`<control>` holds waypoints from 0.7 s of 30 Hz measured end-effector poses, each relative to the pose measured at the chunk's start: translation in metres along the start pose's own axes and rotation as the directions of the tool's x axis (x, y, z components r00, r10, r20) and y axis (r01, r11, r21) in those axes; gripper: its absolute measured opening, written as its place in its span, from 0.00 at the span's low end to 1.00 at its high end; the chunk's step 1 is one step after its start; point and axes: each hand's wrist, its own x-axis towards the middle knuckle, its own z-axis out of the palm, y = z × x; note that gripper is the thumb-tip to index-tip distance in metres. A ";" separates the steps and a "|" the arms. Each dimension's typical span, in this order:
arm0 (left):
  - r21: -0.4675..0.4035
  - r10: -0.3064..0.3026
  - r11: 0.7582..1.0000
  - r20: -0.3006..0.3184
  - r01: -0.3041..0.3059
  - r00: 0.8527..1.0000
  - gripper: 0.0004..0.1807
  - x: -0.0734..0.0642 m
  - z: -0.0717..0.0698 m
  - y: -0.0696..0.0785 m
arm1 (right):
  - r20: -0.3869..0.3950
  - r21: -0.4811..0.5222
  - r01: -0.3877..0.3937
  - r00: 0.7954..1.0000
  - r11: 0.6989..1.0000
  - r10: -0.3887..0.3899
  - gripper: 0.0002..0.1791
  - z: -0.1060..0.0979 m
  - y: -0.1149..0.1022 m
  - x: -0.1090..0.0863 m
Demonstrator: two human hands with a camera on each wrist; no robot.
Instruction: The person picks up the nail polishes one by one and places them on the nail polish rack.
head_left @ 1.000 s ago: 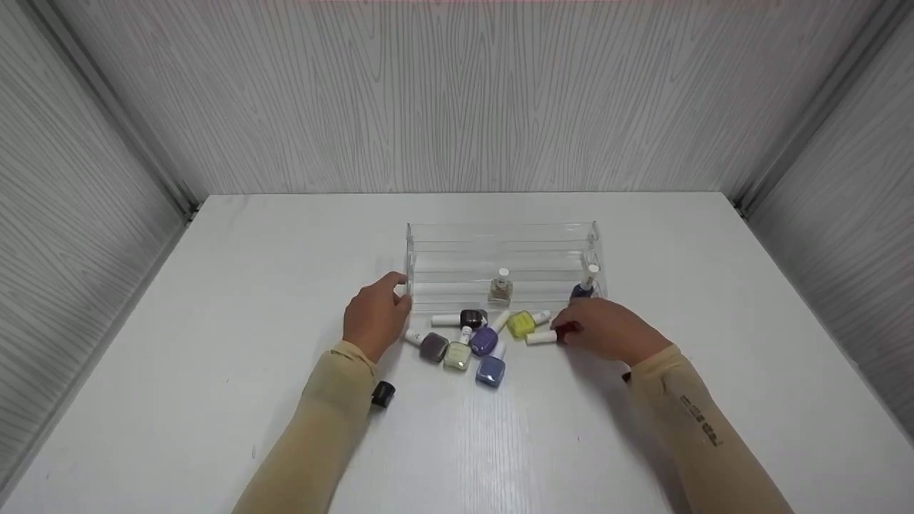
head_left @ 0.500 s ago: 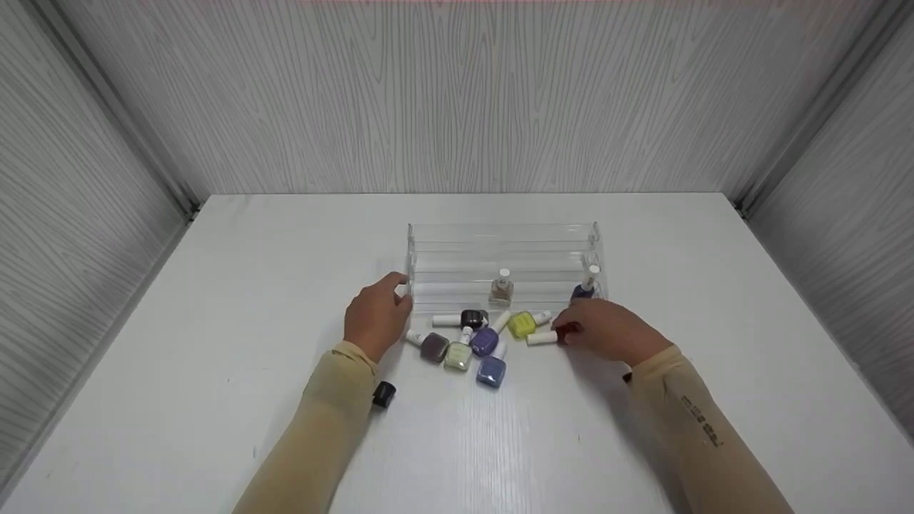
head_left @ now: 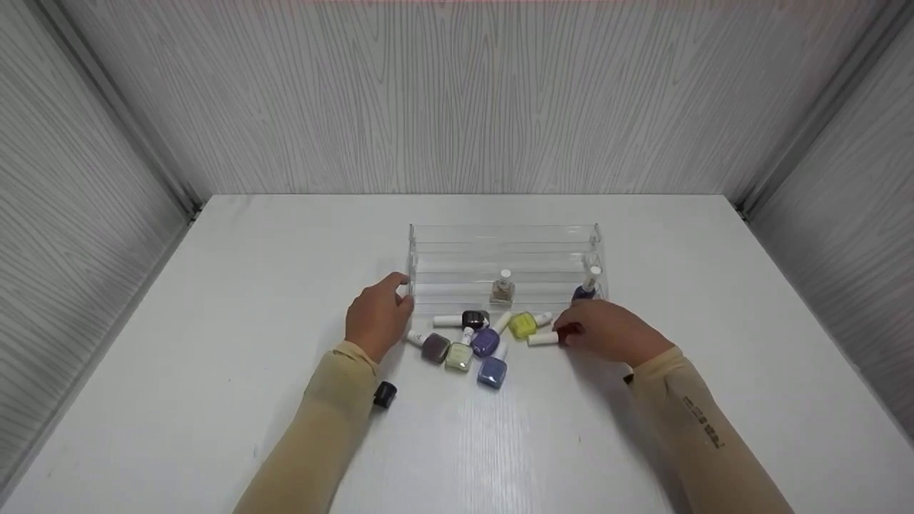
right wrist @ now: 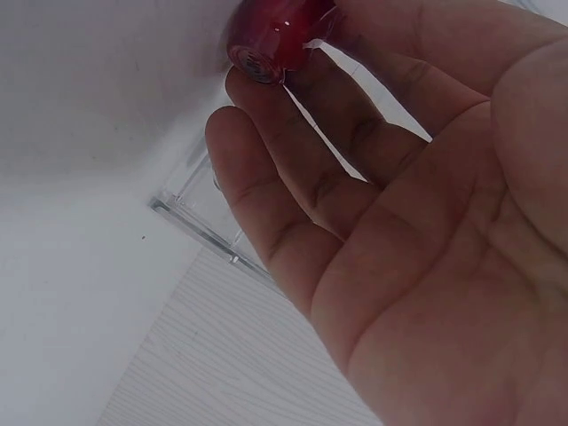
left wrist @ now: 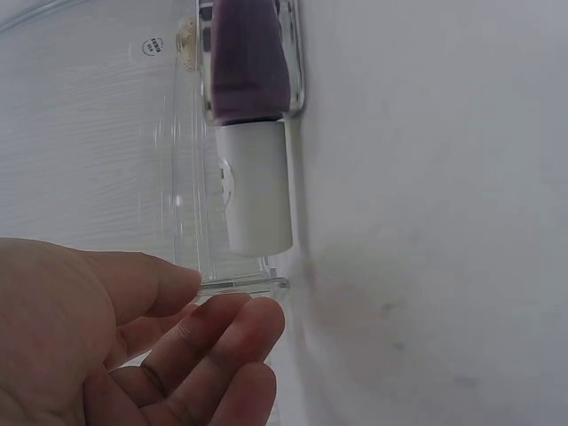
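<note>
My left hand (head_left: 378,318) is at the left end of a clear tiered rack (head_left: 457,268), thumb and curled fingers about its side panel (left wrist: 244,286) in the left wrist view. My right hand (head_left: 610,330) grips a red nail polish bottle (right wrist: 280,35) by its glass body; its white cap points left in the head view. The bottle lies low over the table before the rack's right end. Upright on the rack stand a beige nail polish bottle (head_left: 502,291) and a dark blue one (head_left: 585,289), partly hidden by the right hand.
Loose nail polish bottles lie before the rack: black (head_left: 474,320), yellow (head_left: 523,325), purple (head_left: 485,343), dull purple (head_left: 435,348), pale green (head_left: 458,357) and blue (head_left: 493,373). A black object (head_left: 385,394) shows beside the left sleeve. Wood-grain panels (head_left: 457,100) border the white table (head_left: 514,457).
Both hands and the bottles keep their places; the red bottle stays in my right hand. The whole head view shifts only very slightly.
</note>
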 end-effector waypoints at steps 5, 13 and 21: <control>-0.003 0.005 1.000 -0.002 -0.005 1.000 0.18 -0.001 0.000 0.001 | 0.001 -0.005 0.002 1.000 1.000 -0.002 0.12 0.000 0.001 0.000; -0.009 0.002 1.000 0.008 -0.002 1.000 0.18 0.000 0.001 -0.002 | 0.016 0.014 -0.038 0.999 0.999 0.037 0.13 0.003 0.003 0.002; -0.010 0.007 1.000 -0.002 -0.007 1.000 0.17 0.000 0.002 -0.001 | 0.019 0.010 -0.054 0.998 0.998 0.054 0.12 0.002 0.000 0.002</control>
